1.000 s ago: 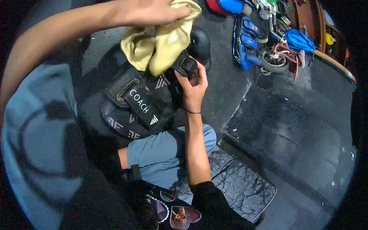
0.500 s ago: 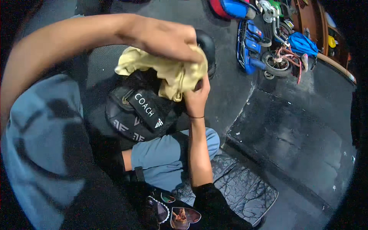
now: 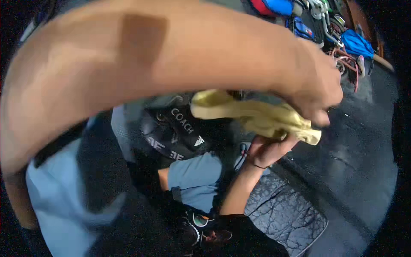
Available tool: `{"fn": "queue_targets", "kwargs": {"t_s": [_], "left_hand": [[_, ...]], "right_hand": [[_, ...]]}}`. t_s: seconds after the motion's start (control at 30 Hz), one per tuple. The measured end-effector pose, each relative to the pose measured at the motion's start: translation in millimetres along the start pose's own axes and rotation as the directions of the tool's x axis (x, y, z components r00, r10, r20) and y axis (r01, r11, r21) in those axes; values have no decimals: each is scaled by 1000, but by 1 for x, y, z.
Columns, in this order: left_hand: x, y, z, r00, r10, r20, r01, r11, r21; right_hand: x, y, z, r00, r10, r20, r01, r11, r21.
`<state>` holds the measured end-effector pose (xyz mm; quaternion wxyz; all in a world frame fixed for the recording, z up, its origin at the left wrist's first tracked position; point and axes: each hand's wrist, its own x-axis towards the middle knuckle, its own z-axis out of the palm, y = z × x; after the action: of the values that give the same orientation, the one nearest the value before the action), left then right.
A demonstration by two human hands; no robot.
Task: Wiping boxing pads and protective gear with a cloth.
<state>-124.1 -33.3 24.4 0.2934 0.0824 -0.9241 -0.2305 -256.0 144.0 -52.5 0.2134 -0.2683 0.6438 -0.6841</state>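
Observation:
A crumpled yellow cloth (image 3: 252, 113), its fabric kind unclear, stretches sideways in front of me between my hands. My right hand (image 3: 272, 150), palm up with a dark cord at the wrist, grips it from below, thumb over its edge. Reaching across the top of the view, my left arm hides much behind it. My left hand (image 3: 319, 83) is smeared by motion, its curled fingers closed on the cloth's right end from above. Below the cloth's left part, a black bag (image 3: 169, 137) with white printing lies by my bent leg in blue trousers (image 3: 195, 173).
A grey cushion or mat with a branch pattern (image 3: 284, 210) lies at my right. Farther off at the upper right are a pink child's bike (image 3: 351, 64), a blue cloth-like bundle (image 3: 357, 45) and a red-and-blue bag (image 3: 278, 6). The floor (image 3: 342, 162) is dark.
Both hands have moved right with the yellow cloth, which is now stretched longer sideways. My left arm appears larger and covers more of the view. The view has shifted slightly.

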Motion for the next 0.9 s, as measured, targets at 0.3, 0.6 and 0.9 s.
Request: {"fn": "queue_targets", "kwargs": {"t_s": [0.3,0.6,0.9], "left_hand": [[-57,-36,107,849,-47,526,27,999,46],[-52,-46,69,514,-421,747,627,779,7],[-54,-66,75,565,-296,770,663,718,-210]], "right_hand": [[27,39,-81,952,50,-302,17,976,216],[19,27,-45,858,-344,-382,270,934,-235],[16,49,-1,903,-190,385,408,659,-631]]}}
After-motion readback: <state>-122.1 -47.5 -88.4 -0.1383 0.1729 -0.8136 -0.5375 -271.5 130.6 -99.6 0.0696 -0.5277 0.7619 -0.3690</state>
